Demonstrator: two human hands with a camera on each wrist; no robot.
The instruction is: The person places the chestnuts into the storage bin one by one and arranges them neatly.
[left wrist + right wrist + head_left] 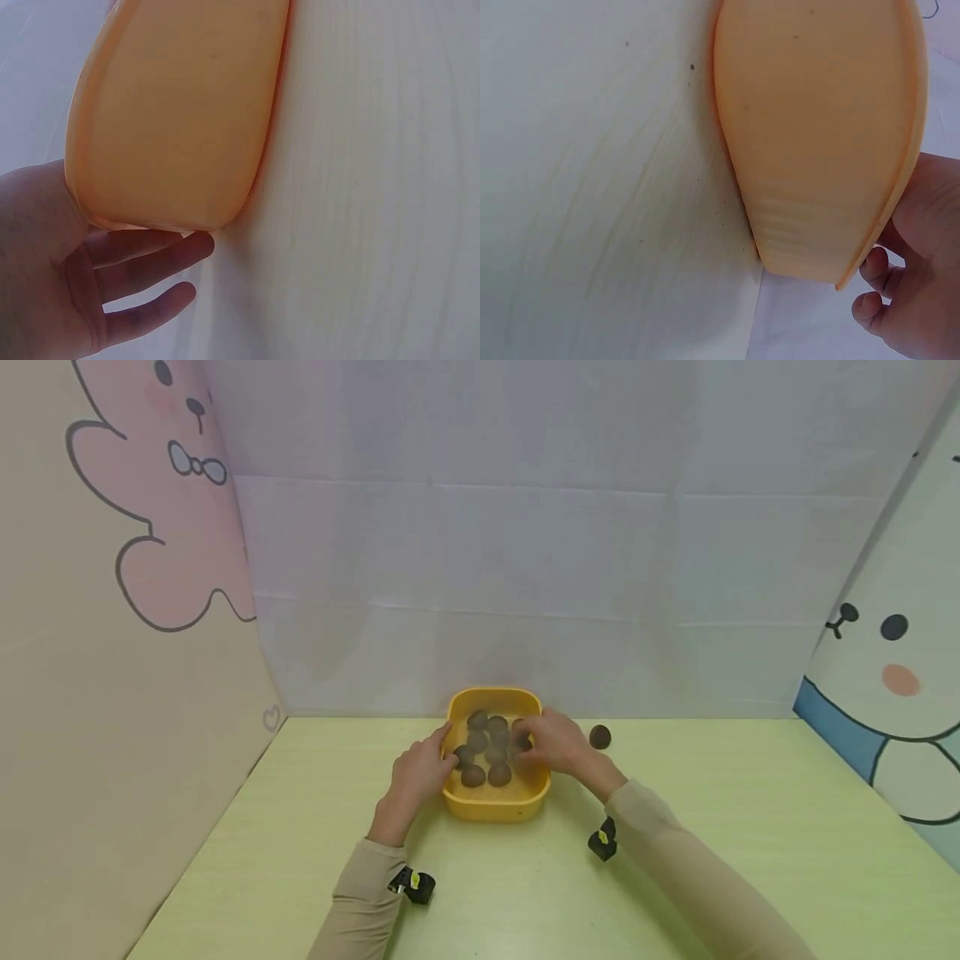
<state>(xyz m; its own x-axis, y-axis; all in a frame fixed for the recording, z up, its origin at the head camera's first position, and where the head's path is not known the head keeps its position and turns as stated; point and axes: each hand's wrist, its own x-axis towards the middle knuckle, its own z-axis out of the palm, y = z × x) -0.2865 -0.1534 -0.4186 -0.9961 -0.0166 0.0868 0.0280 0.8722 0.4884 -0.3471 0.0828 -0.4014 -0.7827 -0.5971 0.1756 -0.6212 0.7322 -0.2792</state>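
A yellow plastic basin (497, 811) stands on the table against the back wall, with several dark brown ball-like pieces (473, 776) inside. My left hand (418, 772) grips its left rim, the thumb on the inner side. In the left wrist view, that hand's fingers (154, 274) lie along the basin's outside wall. My right hand (558, 742) reaches over the right rim, blurred fingertips right among the brown pieces; I cannot tell whether they pinch one. In the right wrist view, curled fingertips (868, 306) show beyond the rim. Another brown piece (600, 737) lies right of the basin.
The pale yellow-green table (495, 893) meets a whitish cloth wall (465, 543) close behind the basin. Side panels carry a pink cartoon bear (165, 518) and a white cartoon figure (900, 710). Small black devices (603, 840) sit at both wrists.
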